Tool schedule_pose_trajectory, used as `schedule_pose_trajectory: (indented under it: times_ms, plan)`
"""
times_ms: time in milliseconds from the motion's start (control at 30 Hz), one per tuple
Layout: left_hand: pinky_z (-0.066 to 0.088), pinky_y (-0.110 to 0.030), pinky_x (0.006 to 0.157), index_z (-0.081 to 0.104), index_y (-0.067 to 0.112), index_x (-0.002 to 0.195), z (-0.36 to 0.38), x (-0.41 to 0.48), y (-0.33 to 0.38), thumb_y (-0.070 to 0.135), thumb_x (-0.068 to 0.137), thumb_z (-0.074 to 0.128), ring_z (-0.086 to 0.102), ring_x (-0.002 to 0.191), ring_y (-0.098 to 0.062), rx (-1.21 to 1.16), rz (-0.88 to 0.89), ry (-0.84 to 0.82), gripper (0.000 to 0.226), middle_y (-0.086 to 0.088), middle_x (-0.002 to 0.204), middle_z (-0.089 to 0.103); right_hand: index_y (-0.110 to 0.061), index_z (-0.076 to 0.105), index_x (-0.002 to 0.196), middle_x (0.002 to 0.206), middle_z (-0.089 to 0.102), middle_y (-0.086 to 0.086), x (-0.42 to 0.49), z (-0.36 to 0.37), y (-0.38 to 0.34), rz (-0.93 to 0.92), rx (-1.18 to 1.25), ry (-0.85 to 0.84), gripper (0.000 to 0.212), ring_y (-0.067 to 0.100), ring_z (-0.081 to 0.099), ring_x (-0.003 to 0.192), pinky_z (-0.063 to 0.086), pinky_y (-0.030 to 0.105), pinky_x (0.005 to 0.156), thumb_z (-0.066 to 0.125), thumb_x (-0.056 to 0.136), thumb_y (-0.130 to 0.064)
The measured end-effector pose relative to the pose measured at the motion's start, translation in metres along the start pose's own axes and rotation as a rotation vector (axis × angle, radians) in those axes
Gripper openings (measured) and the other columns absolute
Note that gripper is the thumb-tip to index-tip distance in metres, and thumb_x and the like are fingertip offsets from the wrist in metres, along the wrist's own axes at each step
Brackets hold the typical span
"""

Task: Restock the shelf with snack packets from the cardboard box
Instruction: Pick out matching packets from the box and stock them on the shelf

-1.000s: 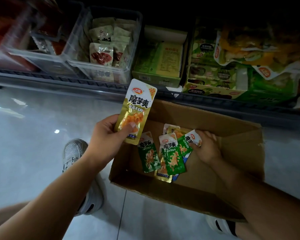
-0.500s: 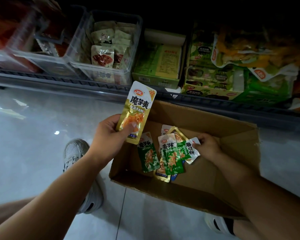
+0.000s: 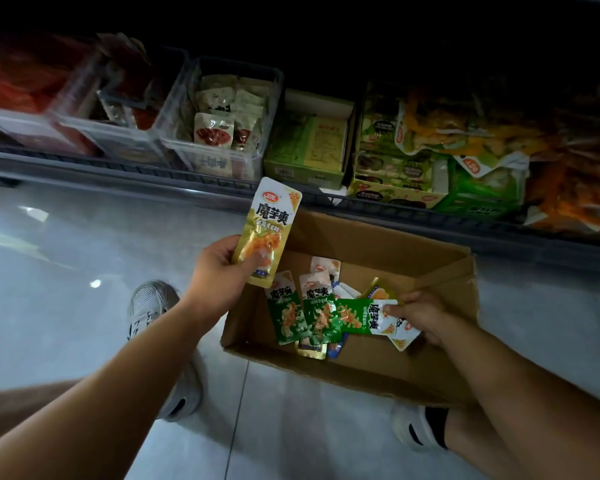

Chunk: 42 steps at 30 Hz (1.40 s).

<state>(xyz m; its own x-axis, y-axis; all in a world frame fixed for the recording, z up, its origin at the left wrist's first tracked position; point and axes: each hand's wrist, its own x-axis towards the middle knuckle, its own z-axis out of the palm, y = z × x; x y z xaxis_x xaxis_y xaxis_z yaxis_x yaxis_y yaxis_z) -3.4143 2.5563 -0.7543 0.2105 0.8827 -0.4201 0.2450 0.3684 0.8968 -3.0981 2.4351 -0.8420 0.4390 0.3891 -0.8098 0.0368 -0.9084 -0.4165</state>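
An open cardboard box (image 3: 378,244) sits on the floor in front of a low shelf (image 3: 187,178). My left hand (image 3: 219,271) holds a yellow snack packet (image 3: 271,226) upright above the box's left wall. Inside the box my right hand (image 3: 420,315) pinches a green snack packet (image 3: 361,315) by its white end, together with other packets beneath it. Two more green packets (image 3: 302,313) and several others lie loose on the box floor.
The shelf carries clear plastic bins (image 3: 219,123) of small packets, a green carton (image 3: 309,143) and green and orange bags (image 3: 465,133) to the right. My shoes (image 3: 153,306) stand on the glossy tiled floor (image 3: 66,254) beside the box.
My right hand has gathered a green packet, turned it sideways and drawn it rightward inside the box. My left hand keeps the yellow packet in almost the same place.
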Motion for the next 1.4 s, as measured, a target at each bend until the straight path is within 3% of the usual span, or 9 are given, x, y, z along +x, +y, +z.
schedule_pose_trajectory:
  times_ms: [67,200,333,567,667,867,1167,1333,1400]
  plan:
    - [0.061,-0.033,0.076,0.075,0.02,0.107,0.0,-0.001,0.001,0.019,0.094,0.073,0.077,0.091,-0.017,0.002,-0.008,-0.003,0.013,0.002,0.098,0.079,-0.001,0.051,0.137,0.112,0.068,0.022,-0.009,-0.004,-0.001,-0.017,0.095,0.032,0.066,0.028,0.067,0.082,0.055,0.034,0.065,0.083,0.08,-0.012]
    - [0.06,-0.034,0.075,0.075,0.022,0.103,0.0,-0.004,0.005,0.016,0.093,0.073,0.076,0.089,-0.018,-0.012,-0.01,-0.019,0.011,0.001,0.095,0.079,-0.007,0.064,0.116,0.086,0.069,0.005,-0.035,-0.019,-0.013,-0.142,0.205,0.105,0.035,0.022,0.067,0.075,0.054,0.032,0.064,0.078,0.085,-0.015]
    - [0.061,-0.04,0.081,0.071,0.017,0.112,0.002,-0.012,0.011,0.016,0.096,0.069,0.076,0.094,-0.022,-0.089,-0.037,-0.065,0.016,-0.004,0.102,0.079,-0.008,0.067,0.111,0.095,0.074,0.012,-0.061,-0.033,-0.032,-0.249,0.296,0.095,0.03,0.027,0.069,0.08,0.056,0.041,0.077,0.079,0.085,-0.018]
    - [0.061,-0.036,0.074,0.068,0.018,0.114,0.017,-0.029,0.028,0.022,0.1,0.064,0.077,0.09,-0.021,-0.146,-0.117,-0.199,0.015,-0.007,0.104,0.078,-0.014,0.066,0.115,0.098,0.075,0.013,-0.128,-0.032,-0.079,-0.416,0.267,-0.3,0.03,0.023,0.073,0.075,0.059,0.035,0.065,0.069,0.087,0.0]
    - [0.059,-0.032,0.071,0.071,0.015,0.11,0.019,-0.037,0.04,0.042,0.091,0.066,0.076,0.086,-0.023,-0.164,-0.089,-0.298,0.034,-0.01,0.099,0.078,-0.024,0.07,0.109,0.104,0.074,0.005,-0.152,-0.028,-0.102,-0.558,-0.027,-0.391,0.036,0.016,0.07,0.079,0.056,0.029,0.064,0.068,0.087,0.005]
    - [0.059,-0.029,0.059,0.072,0.012,0.11,0.009,-0.045,0.057,0.047,0.084,0.064,0.074,0.076,-0.019,-0.2,-0.08,-0.381,0.044,-0.01,0.091,0.077,-0.035,0.07,0.108,0.11,0.068,-0.015,-0.174,-0.028,-0.14,-0.76,-0.438,-0.193,0.037,-0.009,0.065,0.092,0.054,0.013,0.072,0.08,0.082,-0.009]
    - [0.059,-0.049,0.092,0.061,0.011,0.126,0.002,-0.032,0.05,0.008,0.087,0.075,0.075,0.103,-0.03,-0.072,-0.134,-0.505,0.042,-0.011,0.112,0.077,-0.028,0.055,0.109,0.102,0.063,0.004,-0.158,0.017,-0.15,-0.843,-0.026,0.099,0.056,0.015,0.063,0.094,0.055,0.035,0.074,0.092,0.068,-0.019]
    - [0.059,-0.049,0.093,0.064,0.006,0.123,-0.004,-0.018,0.027,0.012,0.087,0.075,0.074,0.104,-0.032,-0.16,-0.111,-0.273,0.039,-0.012,0.11,0.078,-0.018,0.058,0.122,0.107,0.07,0.005,-0.112,0.036,-0.124,-0.673,0.349,-0.017,0.036,0.017,0.071,0.094,0.06,0.034,0.081,0.073,0.09,-0.022]
    - [0.059,-0.051,0.092,0.066,0.009,0.12,-0.011,-0.01,0.016,0.015,0.086,0.075,0.075,0.103,-0.033,-0.184,-0.077,-0.157,0.035,-0.011,0.109,0.078,-0.026,0.059,0.121,0.114,0.067,-0.002,-0.083,0.036,-0.1,-0.663,0.006,0.018,0.024,0.014,0.067,0.101,0.057,0.036,0.088,0.062,0.098,-0.029]
